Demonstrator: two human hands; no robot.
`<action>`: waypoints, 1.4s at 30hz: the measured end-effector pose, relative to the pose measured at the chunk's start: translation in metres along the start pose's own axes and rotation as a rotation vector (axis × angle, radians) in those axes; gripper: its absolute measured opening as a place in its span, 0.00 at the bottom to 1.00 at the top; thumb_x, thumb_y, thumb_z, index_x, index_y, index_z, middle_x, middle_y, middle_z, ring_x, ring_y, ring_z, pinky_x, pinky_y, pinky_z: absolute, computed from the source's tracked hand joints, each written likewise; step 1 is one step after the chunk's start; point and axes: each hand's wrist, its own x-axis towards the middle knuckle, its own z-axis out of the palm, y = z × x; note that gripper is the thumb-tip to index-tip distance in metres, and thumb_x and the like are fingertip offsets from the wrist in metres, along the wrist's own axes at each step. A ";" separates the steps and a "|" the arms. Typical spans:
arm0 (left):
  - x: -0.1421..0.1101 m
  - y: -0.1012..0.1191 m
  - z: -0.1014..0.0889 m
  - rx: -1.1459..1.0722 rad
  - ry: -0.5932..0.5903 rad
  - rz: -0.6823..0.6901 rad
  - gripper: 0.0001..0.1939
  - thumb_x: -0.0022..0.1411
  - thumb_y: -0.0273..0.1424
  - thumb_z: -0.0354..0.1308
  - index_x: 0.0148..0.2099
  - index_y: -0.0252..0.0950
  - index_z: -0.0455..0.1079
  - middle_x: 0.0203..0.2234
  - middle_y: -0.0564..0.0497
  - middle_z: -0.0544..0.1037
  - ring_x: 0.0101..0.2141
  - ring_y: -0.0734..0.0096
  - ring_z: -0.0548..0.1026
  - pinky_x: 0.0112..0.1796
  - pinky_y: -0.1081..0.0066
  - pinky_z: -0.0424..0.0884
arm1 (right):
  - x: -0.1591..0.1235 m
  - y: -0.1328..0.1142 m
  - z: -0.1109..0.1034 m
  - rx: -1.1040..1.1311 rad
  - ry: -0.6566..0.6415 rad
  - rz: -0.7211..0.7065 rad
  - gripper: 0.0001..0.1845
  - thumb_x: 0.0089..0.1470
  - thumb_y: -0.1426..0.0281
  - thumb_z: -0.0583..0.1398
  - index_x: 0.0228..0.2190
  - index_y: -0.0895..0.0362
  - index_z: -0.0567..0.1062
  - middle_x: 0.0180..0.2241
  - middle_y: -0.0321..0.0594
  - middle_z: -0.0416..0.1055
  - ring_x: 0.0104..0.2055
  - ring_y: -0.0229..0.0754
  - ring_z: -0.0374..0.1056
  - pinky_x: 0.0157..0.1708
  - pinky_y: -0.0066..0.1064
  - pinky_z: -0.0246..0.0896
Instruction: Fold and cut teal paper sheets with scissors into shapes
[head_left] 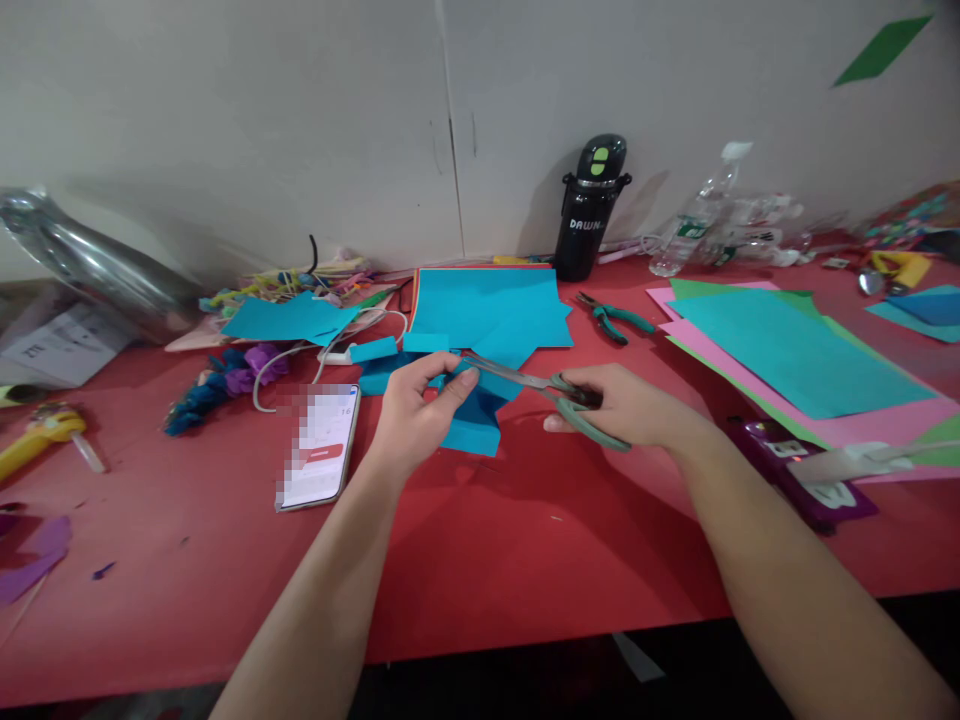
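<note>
My left hand [417,408] pinches a folded piece of blue paper [475,420] just above the red table [480,560]. My right hand [622,405] grips grey-green-handled scissors [547,388], fingers through the loops. The blades point left and reach into the blue paper by my left fingertips. Behind the paper lie larger blue sheets [487,305] and small cut blue strips [373,349].
A phone [321,445] lies left of my left hand, with a white cable behind it. Green-handled pliers [611,320], a black bottle [589,210] and plastic bottles [705,225] stand at the back. Stacked coloured sheets [795,360] lie right. A yellow tool [37,435] and crepe flowers [221,385] lie left.
</note>
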 end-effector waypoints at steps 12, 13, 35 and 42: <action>0.001 0.002 0.000 0.032 0.019 -0.001 0.11 0.63 0.38 0.61 0.32 0.37 0.75 0.26 0.52 0.74 0.29 0.68 0.69 0.33 0.69 0.65 | 0.000 -0.002 0.000 0.023 -0.014 0.003 0.23 0.48 0.51 0.68 0.25 0.53 0.66 0.24 0.31 0.59 0.25 0.37 0.55 0.25 0.30 0.48; 0.001 0.002 0.000 0.030 0.018 -0.003 0.10 0.63 0.38 0.61 0.32 0.37 0.75 0.26 0.52 0.74 0.30 0.68 0.69 0.33 0.69 0.66 | 0.000 -0.002 0.000 0.021 -0.012 0.005 0.23 0.48 0.51 0.68 0.25 0.53 0.66 0.24 0.30 0.59 0.25 0.37 0.55 0.25 0.30 0.48; 0.000 0.002 -0.002 0.012 0.026 -0.025 0.11 0.62 0.39 0.62 0.32 0.37 0.75 0.28 0.50 0.77 0.30 0.66 0.71 0.32 0.69 0.68 | -0.001 -0.003 -0.002 0.017 0.061 -0.035 0.23 0.50 0.52 0.67 0.27 0.53 0.63 0.26 0.31 0.55 0.27 0.37 0.51 0.27 0.30 0.49; 0.001 0.003 -0.003 0.029 0.024 -0.005 0.11 0.63 0.39 0.62 0.34 0.37 0.77 0.28 0.50 0.78 0.31 0.65 0.72 0.34 0.67 0.69 | -0.001 0.003 -0.002 -0.008 0.017 -0.018 0.23 0.46 0.52 0.69 0.28 0.53 0.66 0.26 0.31 0.58 0.27 0.38 0.54 0.26 0.30 0.50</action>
